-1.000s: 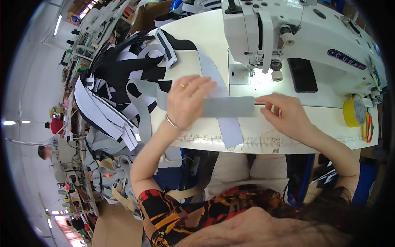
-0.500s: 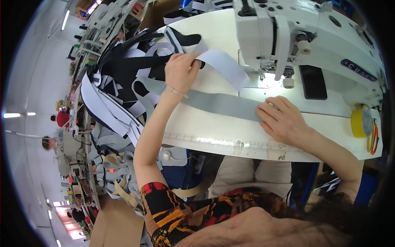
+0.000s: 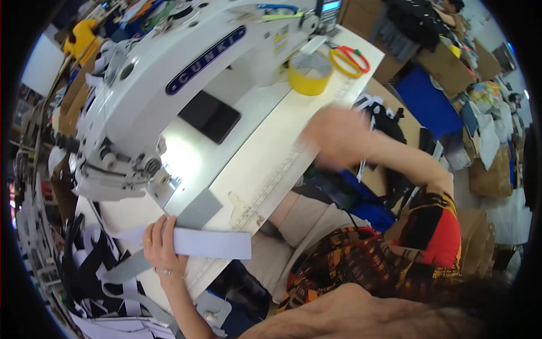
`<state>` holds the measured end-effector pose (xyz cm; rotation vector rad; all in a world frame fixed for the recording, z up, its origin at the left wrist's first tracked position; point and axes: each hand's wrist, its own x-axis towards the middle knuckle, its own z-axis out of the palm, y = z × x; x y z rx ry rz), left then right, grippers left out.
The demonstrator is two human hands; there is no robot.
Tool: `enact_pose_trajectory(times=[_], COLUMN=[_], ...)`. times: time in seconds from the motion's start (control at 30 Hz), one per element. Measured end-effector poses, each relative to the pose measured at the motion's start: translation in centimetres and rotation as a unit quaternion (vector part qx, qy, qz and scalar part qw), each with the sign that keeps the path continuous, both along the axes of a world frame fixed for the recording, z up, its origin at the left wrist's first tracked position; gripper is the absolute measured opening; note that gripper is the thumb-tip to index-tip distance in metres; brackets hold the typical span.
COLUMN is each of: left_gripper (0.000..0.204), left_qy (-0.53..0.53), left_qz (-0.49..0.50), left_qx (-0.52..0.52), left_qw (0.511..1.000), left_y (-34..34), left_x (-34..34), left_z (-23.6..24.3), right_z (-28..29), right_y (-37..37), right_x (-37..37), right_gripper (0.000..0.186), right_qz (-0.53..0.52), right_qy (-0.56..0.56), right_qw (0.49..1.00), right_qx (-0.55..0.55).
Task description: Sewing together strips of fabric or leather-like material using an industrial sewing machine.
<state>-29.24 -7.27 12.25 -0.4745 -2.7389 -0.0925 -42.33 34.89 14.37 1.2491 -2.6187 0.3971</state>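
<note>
Through the head camera I see the left hand (image 3: 164,246) at the near left part of the desk (image 3: 265,150), laid across a white strip (image 3: 217,243). Its fingers are bent over the strip, but I cannot tell if they are pinching it or only pressing it down. The white strip passes below this hand, and its free end reaches to the right, over the front edge of the desk, above the light trousers (image 3: 291,217). Under it, crossing at an angle, I find a grey strip (image 3: 199,212); its square end lies flat on the desk, near the lit needle area of the sewing machine (image 3: 135,73).

The right hand (image 3: 337,138) I have well apart from the strips, at the front edge of the desk on the right side. It is blurred, so I cannot tell whether its fingers are clenched or released, and I cannot see anything held in them. Nearest to it on the desk is a roll of yellow tape (image 3: 307,85), and just beside the roll are scissors (image 3: 357,68) with red and yellow handles. Under the arm of the machine lies a black phone (image 3: 210,117). On my left, black and white pieces (image 3: 84,254) are heaped together.
</note>
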Motion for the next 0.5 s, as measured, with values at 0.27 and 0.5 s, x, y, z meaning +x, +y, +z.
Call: enact_pose_trajectory(times=[0.27, 0.5], left_gripper=[0.037, 0.039], left_qy=[-0.022, -0.029], left_qz=[-0.028, -0.027], left_qx=[0.086, 0.118], left_qw=[0.996, 0.992], left_y=[-1.2, -2.2], left_x=[-0.1, -0.1], left_z=[-1.6, -1.6], right_z=[-16.7, -18.8], right_y=[44.4, 41.0], right_x=[13.3, 19.8], right_gripper=[0.038, 0.043], right_qz=[-0.781, -0.856], right_qy=[0.019, -0.145], right_qw=[0.623, 0.495], right_qx=[-0.049, -0.034])
